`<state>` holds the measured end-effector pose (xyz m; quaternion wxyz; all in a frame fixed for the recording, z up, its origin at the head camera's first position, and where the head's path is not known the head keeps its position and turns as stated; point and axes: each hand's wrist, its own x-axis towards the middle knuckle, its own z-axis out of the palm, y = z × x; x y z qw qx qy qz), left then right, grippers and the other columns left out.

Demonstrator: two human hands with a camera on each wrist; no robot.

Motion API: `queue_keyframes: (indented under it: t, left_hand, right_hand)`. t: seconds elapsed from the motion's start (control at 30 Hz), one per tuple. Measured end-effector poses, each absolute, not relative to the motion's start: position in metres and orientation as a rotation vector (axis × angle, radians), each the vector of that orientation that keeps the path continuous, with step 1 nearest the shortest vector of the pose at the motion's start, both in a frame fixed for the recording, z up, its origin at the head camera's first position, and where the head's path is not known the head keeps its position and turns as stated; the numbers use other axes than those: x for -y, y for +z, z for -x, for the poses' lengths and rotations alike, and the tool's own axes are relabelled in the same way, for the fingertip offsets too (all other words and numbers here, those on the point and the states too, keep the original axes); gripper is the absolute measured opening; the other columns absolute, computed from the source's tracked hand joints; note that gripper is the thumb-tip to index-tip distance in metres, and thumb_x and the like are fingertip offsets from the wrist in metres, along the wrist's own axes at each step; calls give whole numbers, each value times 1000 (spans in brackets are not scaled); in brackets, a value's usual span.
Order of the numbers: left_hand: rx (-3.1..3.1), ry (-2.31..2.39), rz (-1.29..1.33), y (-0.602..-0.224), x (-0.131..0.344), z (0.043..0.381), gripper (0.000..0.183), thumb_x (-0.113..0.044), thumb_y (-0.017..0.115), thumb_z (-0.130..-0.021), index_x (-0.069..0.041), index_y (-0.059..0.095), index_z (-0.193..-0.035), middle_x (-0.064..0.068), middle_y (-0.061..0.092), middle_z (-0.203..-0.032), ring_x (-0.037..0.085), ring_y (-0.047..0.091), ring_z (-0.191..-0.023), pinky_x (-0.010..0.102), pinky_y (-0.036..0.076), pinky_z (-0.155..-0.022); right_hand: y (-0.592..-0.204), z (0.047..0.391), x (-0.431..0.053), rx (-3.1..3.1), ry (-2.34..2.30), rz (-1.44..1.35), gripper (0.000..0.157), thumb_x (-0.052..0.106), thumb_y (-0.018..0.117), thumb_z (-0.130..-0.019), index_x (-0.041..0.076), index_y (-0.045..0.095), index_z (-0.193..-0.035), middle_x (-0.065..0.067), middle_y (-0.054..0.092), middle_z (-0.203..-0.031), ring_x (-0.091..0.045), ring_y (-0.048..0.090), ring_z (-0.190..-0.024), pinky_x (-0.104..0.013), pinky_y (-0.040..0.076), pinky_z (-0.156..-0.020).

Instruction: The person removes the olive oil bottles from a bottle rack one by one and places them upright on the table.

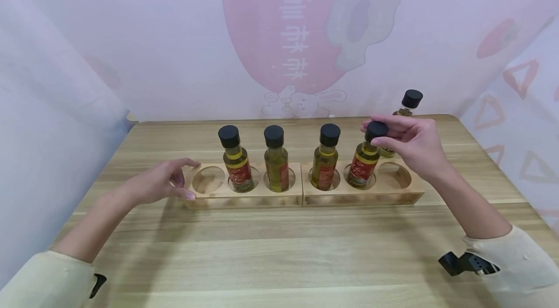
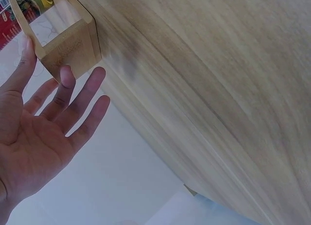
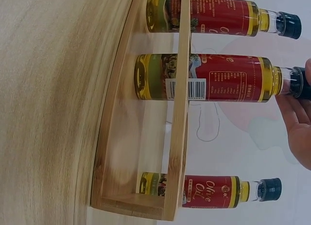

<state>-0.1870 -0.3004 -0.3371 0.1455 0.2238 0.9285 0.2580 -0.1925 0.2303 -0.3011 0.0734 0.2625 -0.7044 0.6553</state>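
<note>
Two joined wooden racks (image 1: 253, 201) with round holes hold several olive oil bottles with black caps and red labels. My right hand (image 1: 419, 145) pinches the black cap of an olive oil bottle (image 1: 363, 165) between thumb and fingers. That bottle leans slightly, its base in the middle hole of the right rack. At the far left end my left hand (image 1: 159, 182) spreads around the rack's end, thumb at the front corner and forefinger at the back. In the left wrist view the other fingers (image 2: 87, 86) are loosely bent beside the end wall.
Another olive oil bottle (image 1: 410, 99) stands behind the right rack, partly hidden by my right hand. The outermost hole at each end of the row holds no bottle. A printed cloth (image 1: 174, 46) hangs behind the wooden table (image 1: 279, 254).
</note>
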Motion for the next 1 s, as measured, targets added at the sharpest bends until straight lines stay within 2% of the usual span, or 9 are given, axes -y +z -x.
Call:
queue_keyframes:
  t: [0.27, 0.6, 1.0]
  left_hand:
    - [-2663, 739, -632, -336, 300, 189, 79, -26, 87, -85, 9, 48, -143, 1, 57, -83, 15, 55, -79, 33, 49, -73]
    - [-2659, 707, -625, -335, 300, 190, 82, -24, 87, -84, 12, 45, -144, 1, 56, -81, 16, 53, -76, 32, 47, -72]
    - [-2667, 700, -614, -335, 298, 188, 83, -25, 87, -83, 12, 46, -144, 1, 56, -80, 15, 52, -75, 31, 46, -70]
  right_hand:
    - [-301, 191, -231, 2093, 2023, -722, 39, -18, 76, -84, -7, 73, -121, -7, 79, -106, -16, 76, -100, -26, 58, -82]
    - [-295, 187, -231, 2030, 2062, -709, 38, -19, 77, -82, -10, 72, -119, -8, 79, -103, -17, 76, -97, -26, 59, -80]
    - [-278, 185, -232, 2003, 2050, -599, 38, -18, 79, -80, -1, 78, -114, -6, 79, -96, -14, 77, -91, -21, 58, -77]
